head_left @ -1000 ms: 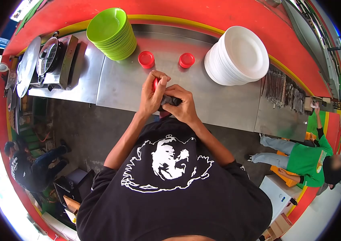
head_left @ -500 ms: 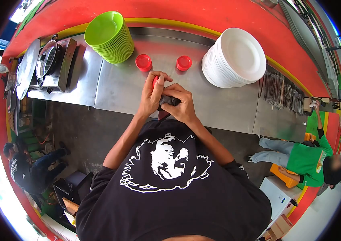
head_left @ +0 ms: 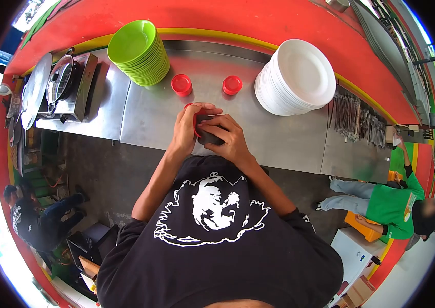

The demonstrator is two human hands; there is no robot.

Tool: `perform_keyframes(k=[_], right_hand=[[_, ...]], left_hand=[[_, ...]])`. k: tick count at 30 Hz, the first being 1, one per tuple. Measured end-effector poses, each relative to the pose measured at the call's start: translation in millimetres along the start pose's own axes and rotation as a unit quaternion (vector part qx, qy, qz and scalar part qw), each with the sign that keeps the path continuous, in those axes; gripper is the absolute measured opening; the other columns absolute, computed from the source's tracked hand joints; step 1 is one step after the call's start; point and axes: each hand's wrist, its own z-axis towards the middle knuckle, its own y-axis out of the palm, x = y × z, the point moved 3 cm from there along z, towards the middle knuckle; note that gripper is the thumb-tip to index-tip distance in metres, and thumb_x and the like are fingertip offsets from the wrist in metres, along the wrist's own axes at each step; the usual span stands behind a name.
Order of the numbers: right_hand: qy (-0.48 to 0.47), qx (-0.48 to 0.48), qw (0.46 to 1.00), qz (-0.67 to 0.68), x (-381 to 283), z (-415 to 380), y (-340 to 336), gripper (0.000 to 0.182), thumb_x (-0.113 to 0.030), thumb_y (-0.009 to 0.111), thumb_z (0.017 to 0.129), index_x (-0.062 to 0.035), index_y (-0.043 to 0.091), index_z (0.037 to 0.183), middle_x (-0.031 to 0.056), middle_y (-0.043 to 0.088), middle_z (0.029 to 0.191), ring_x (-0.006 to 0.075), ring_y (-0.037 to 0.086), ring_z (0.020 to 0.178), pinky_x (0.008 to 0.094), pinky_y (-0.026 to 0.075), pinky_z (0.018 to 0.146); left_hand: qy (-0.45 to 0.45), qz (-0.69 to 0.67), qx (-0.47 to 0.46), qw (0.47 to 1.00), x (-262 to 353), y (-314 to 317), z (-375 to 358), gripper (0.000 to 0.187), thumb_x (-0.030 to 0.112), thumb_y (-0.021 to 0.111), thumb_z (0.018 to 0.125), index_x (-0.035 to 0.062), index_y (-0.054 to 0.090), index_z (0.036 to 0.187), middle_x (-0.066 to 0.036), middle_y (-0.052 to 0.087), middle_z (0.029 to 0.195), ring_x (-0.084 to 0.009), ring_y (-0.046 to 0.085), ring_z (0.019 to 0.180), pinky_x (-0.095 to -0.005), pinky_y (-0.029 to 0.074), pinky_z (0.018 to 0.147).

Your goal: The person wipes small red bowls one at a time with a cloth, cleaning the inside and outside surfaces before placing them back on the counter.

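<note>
My left hand [head_left: 182, 132] is closed around the red lid or rim [head_left: 196, 126] of a small container in front of my chest. Dark grey material [head_left: 209, 135], apparently a cloth, covers the side beyond that red edge. My right hand [head_left: 231, 138] grips this dark material, its fingers curled over the top. The fingers hide most of the container. Two red-lidded jars stand on the steel counter just beyond my hands: a left jar [head_left: 181, 85] and a right jar [head_left: 232, 85].
A stack of green bowls [head_left: 143, 61] stands back left and a stack of white plates [head_left: 292, 82] back right. Left is a gas stove [head_left: 76, 87] with a lidded pan; cutlery [head_left: 358, 118] lies far right. A person in green [head_left: 392, 205] and another person [head_left: 38, 215] are nearby.
The container has turned between my hands, so more of the dark side and red edge shows. My left fingers have lowered and wrapped over it; my right hand has shifted its grip.
</note>
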Motion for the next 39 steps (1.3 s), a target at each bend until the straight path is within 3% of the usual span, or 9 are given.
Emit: perform_keyframes(k=[7, 11, 16, 19, 23, 29, 33, 38, 39], right_hand=[[-0.020, 0.036, 0.999, -0.022, -2.8, -0.6, -2.8, 0.049, -0.002, 0.079, 0.057, -0.0092, 0.074, 0.105, 0.0026, 0.068, 0.108, 0.0259, 0.060, 0.096, 0.0372, 0.053, 0.085], [-0.020, 0.049, 0.998, 0.031, -3.1, -2.7, -2.9, 0.044, 0.000, 0.077, 0.060, -0.0026, 0.073, 0.104, 0.0082, 0.068, 0.102, 0.0243, 0.061, 0.091, 0.0340, 0.052, 0.082], [0.158, 0.024, 0.962, 0.223, 7.1, -14.7, -1.8, 0.036, 0.001, 0.072, 0.065, 0.0015, 0.072, 0.101, 0.0115, 0.065, 0.095, 0.0219, 0.064, 0.084, 0.0324, 0.052, 0.078], [0.144, 0.025, 0.963, 0.225, 5.4, -11.4, -12.0, 0.036, 0.000, 0.073, 0.064, 0.0002, 0.073, 0.101, 0.0106, 0.065, 0.095, 0.0226, 0.064, 0.086, 0.0337, 0.052, 0.078], [0.027, 0.008, 0.997, 0.076, -6.5, -1.4, -37.4, 0.039, -0.001, 0.076, 0.061, -0.0020, 0.074, 0.100, 0.0081, 0.066, 0.095, 0.0243, 0.063, 0.091, 0.0366, 0.052, 0.080], [-0.008, 0.023, 0.997, 0.068, 5.0, -17.0, -38.4, 0.035, -0.002, 0.075, 0.063, -0.0014, 0.074, 0.097, 0.0069, 0.066, 0.093, 0.0229, 0.062, 0.087, 0.0342, 0.052, 0.077], [0.208, 0.011, 0.943, 0.259, 14.8, -35.2, -39.2, 0.023, -0.003, 0.072, 0.074, 0.0021, 0.073, 0.097, 0.0047, 0.066, 0.090, 0.0130, 0.062, 0.082, 0.0274, 0.050, 0.074], [0.399, 0.071, 0.754, 0.517, 29.8, -49.5, -41.2, 0.022, -0.001, 0.067, 0.081, 0.0045, 0.070, 0.102, 0.0020, 0.067, 0.089, 0.0066, 0.061, 0.082, 0.0247, 0.049, 0.073], [0.371, 0.057, 0.785, 0.492, 31.4, -50.5, -45.0, 0.023, 0.002, 0.066, 0.080, 0.0030, 0.070, 0.103, 0.0041, 0.067, 0.092, 0.0101, 0.062, 0.083, 0.0262, 0.050, 0.074]], left_hand=[[-0.003, 0.021, -0.007, 1.000, 7.6, 7.7, -0.7, 0.037, 0.026, 0.041, 0.098, -0.0059, 0.058, 0.106, -0.022, 0.067, 0.103, -0.0309, 0.065, 0.104, -0.0389, 0.051, 0.093], [0.088, 0.059, -0.013, 0.994, -7.4, 8.9, 4.9, 0.031, 0.021, 0.041, 0.101, -0.0050, 0.058, 0.101, -0.017, 0.066, 0.102, -0.0239, 0.065, 0.098, -0.0338, 0.051, 0.088], [0.277, 0.229, -0.083, 0.929, -8.9, 13.5, 11.3, 0.029, 0.020, 0.043, 0.105, -0.0055, 0.057, 0.104, -0.015, 0.063, 0.110, -0.0231, 0.061, 0.105, -0.0339, 0.047, 0.094], [0.193, 0.218, -0.051, 0.955, -0.4, 26.3, 3.4, 0.038, 0.030, 0.044, 0.105, -0.0052, 0.058, 0.111, -0.015, 0.064, 0.112, -0.0238, 0.060, 0.109, -0.0358, 0.046, 0.096], [-0.101, -0.068, 0.010, 0.992, 4.4, 35.9, -4.6, 0.057, 0.049, 0.044, 0.102, -0.0039, 0.059, 0.119, -0.015, 0.065, 0.114, -0.0247, 0.062, 0.107, -0.0371, 0.048, 0.092], [-0.042, 0.071, -0.017, 0.996, -37.1, 25.7, 10.3, 0.052, 0.046, 0.043, 0.104, -0.0025, 0.056, 0.117, -0.014, 0.066, 0.108, -0.0212, 0.062, 0.103, -0.0357, 0.048, 0.093], [0.183, 0.187, -0.086, 0.961, -40.5, 49.3, 10.6, 0.039, 0.032, 0.038, 0.109, -0.0025, 0.056, 0.114, -0.013, 0.064, 0.110, -0.0187, 0.060, 0.109, -0.0330, 0.045, 0.098], [0.201, 0.226, -0.135, 0.944, -55.4, 56.7, 6.9, 0.044, 0.033, 0.033, 0.109, -0.0035, 0.055, 0.119, -0.013, 0.062, 0.118, -0.0193, 0.058, 0.113, -0.0333, 0.044, 0.100], [0.182, 0.212, -0.135, 0.951, -51.5, 64.8, -1.1, 0.046, 0.034, 0.032, 0.109, -0.0039, 0.055, 0.120, -0.013, 0.062, 0.119, -0.0196, 0.058, 0.112, -0.0333, 0.043, 0.100]])
